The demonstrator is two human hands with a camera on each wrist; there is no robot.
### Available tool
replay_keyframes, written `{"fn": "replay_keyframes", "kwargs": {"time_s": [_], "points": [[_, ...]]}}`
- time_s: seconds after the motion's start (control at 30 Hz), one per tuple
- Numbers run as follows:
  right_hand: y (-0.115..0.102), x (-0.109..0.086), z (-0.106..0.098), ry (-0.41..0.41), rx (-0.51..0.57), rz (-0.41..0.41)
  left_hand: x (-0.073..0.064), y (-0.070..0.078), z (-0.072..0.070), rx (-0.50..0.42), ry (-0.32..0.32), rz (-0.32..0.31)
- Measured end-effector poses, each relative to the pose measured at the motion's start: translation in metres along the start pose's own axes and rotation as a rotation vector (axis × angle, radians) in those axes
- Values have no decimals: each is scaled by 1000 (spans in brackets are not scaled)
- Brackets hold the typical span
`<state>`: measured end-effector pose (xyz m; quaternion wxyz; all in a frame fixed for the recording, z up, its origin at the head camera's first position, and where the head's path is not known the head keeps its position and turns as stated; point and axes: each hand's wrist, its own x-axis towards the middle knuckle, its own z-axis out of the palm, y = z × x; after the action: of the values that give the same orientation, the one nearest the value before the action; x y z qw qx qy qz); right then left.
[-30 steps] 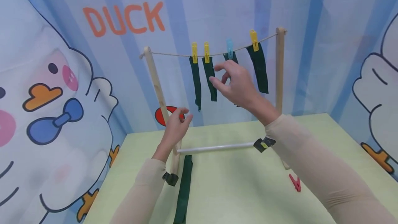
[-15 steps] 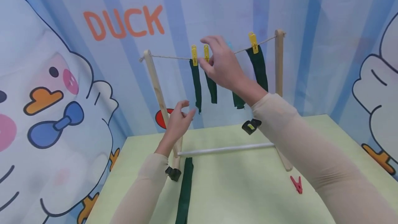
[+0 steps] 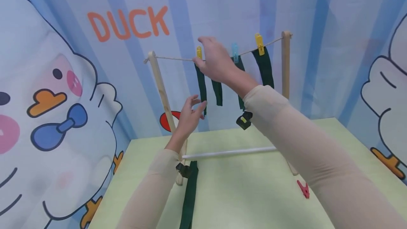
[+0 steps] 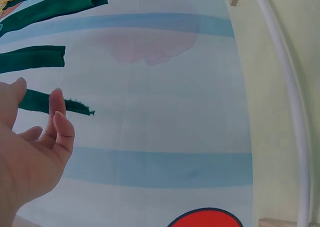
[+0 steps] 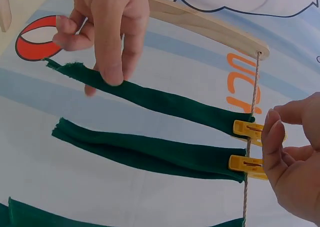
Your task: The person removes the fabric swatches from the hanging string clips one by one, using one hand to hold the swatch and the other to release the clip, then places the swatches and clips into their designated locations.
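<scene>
The leftmost green strip [image 3: 201, 80] is hung near the left end of the cord [image 3: 173, 58], its top gripped by a yellow peg [image 3: 199, 51]. Its lower part is flanked by the parted thumb and fingers of the left hand [image 3: 189, 116]; whether the cloth is touched cannot be told. The peg is framed by the spread thumb and forefinger of the right hand [image 3: 217, 59] (contact is equally unclear there). Farther right, a second strip [image 3: 217, 93], a third strip [image 3: 240, 66] under a blue peg [image 3: 235, 53] and a broader strip [image 3: 264, 68] are hung.

On the pale green desk [image 3: 238, 186], a loose strip [image 3: 189, 197] is laid nearer the left edge, and a red peg [image 3: 304, 189] is placed towards the right edge. The back edge is met by a blue-striped backdrop [image 3: 222, 3], printed with cartoon birds and "DUCK" in orange.

By the right wrist view, the second strip's yellow clip [image 5: 245, 163] is revealed; in the head view it is covered by the right hand. The leftmost strip's frayed lower end is shown more clearly by both wrist views.
</scene>
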<state>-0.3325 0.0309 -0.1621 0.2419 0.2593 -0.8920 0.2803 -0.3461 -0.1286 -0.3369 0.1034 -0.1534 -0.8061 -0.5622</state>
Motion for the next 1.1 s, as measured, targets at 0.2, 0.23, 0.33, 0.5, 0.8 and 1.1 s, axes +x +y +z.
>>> {"fn": "replay_keyframes", "kwargs": {"time_s": [0.2, 0.23, 0.33, 0.5, 0.8, 1.1], "points": [[-4, 5, -1, -88, 26, 85, 6, 7, 9, -71, -3, 10], [-4, 6, -2, -95, 29, 95, 7, 8, 9, -75, -4, 18], [-3, 7, -4, -109, 48, 113, 9, 9, 10, -82, 6, 25], [-2, 7, -2, -115, 74, 107, 7, 8, 8, -96, 27, 14], [-2, 7, -3, -143, 111, 118, 6, 7, 11, -100, 59, 29], [1, 6, -5, -112, 64, 59, 2, 7, 13, -63, 79, 8]]}}
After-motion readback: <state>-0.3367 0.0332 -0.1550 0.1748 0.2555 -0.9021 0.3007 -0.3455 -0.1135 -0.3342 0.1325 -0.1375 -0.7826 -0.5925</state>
